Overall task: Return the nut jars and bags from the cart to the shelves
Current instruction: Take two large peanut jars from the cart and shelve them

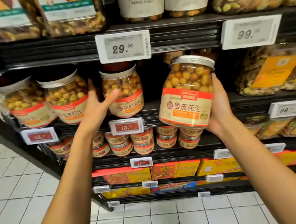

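Fingers (216, 84) of the right hand (217, 108) wrap round a tilted jar (186, 90), just in front of the shelf (247, 102). The left hand (97, 102) is spread flat, holding nothing. Tilted like that, the jar could slip, or bump the next jar (123, 94).

**Peanut jar held at middle shelf**

Right hand (219, 108) grips the peanut jar (186, 90) by its side and base. The jar is tilted with its silver lid rightward, in front of the middle shelf (247, 105). Left hand (97, 102) is open with fingers extended, beside the centre shelved jar (123, 89); contact unclear. A red price tag (127, 126) sits below.
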Motion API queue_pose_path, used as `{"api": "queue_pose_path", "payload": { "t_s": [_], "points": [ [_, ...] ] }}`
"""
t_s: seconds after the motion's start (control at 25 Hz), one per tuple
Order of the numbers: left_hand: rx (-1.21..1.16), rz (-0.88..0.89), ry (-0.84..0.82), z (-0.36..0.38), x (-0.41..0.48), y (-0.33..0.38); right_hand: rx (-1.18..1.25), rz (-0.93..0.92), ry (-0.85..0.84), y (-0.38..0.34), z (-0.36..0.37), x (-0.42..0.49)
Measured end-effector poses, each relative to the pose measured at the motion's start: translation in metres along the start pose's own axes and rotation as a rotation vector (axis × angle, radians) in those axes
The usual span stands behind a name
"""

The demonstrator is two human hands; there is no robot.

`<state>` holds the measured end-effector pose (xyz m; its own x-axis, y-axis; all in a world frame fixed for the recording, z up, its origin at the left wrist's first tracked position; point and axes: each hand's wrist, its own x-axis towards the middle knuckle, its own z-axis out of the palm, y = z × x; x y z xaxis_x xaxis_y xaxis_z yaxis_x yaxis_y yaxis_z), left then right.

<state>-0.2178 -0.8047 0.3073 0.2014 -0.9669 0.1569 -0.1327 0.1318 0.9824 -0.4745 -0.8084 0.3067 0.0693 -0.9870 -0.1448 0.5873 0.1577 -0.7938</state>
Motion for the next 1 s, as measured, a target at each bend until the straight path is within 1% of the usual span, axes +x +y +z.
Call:
{"api": "queue_pose_path", "payload": {
  "t_s": [0.04, 0.08, 0.12, 0.16, 0.24, 0.28, 0.32, 0.44, 0.52, 0.6, 0.64, 0.68, 0.76, 0.8, 1.0],
  "points": [
    [0.025, 0.060, 0.238, 0.008, -0.019, -0.001, -0.030, -0.012, 0.011, -0.002, 0.000, 0.004],
    [0.009, 0.148, 0.411, 0.019, -0.040, -0.001, -0.057, -0.029, 0.016, -0.003, 0.000, 0.009],
    [-0.032, 0.206, 0.417, 0.033, -0.056, 0.001, -0.080, -0.042, 0.008, -0.006, 0.003, 0.013],
    [-0.077, 0.216, 0.309, 0.048, -0.065, 0.007, -0.104, -0.058, -0.001, -0.008, 0.007, 0.018],
    [-0.118, 0.137, 0.014, 0.080, -0.066, 0.018, -0.169, -0.093, 0.026, -0.010, 0.014, 0.034],
    [-0.125, 0.105, -0.055, 0.093, -0.059, 0.020, -0.211, -0.104, 0.045, -0.012, 0.019, 0.043],
    [-0.142, 0.088, -0.060, 0.104, -0.051, 0.020, -0.246, -0.109, 0.057, -0.013, 0.023, 0.052],
    [-0.183, 0.062, 0.024, 0.121, -0.037, 0.003, -0.343, -0.122, 0.102, -0.013, 0.027, 0.080],
    [-0.156, 0.033, 0.044, 0.122, -0.036, -0.012, -0.553, -0.136, 0.144, -0.016, 0.024, 0.094],
    [-0.131, 0.032, 0.088, 0.119, -0.031, -0.019, -0.772, -0.193, 0.216, -0.018, 0.013, 0.100],
    [-0.142, 0.026, 0.111, 0.118, -0.027, -0.021, -0.779, -0.215, 0.243, -0.016, 0.003, 0.100],
    [-0.159, 0.010, 0.119, 0.117, -0.023, -0.022, -0.709, -0.218, 0.230, -0.012, -0.007, 0.098],
    [-0.174, -0.025, 0.103, 0.120, -0.015, -0.020, -0.537, -0.182, 0.155, -0.003, -0.019, 0.086],
    [-0.171, -0.040, 0.103, 0.123, -0.014, -0.019, -0.494, -0.158, 0.130, 0.000, -0.022, 0.081],
    [-0.156, -0.036, 0.132, 0.128, -0.019, -0.013, -0.551, -0.098, 0.117, -0.004, -0.017, 0.077]
  ]
}}
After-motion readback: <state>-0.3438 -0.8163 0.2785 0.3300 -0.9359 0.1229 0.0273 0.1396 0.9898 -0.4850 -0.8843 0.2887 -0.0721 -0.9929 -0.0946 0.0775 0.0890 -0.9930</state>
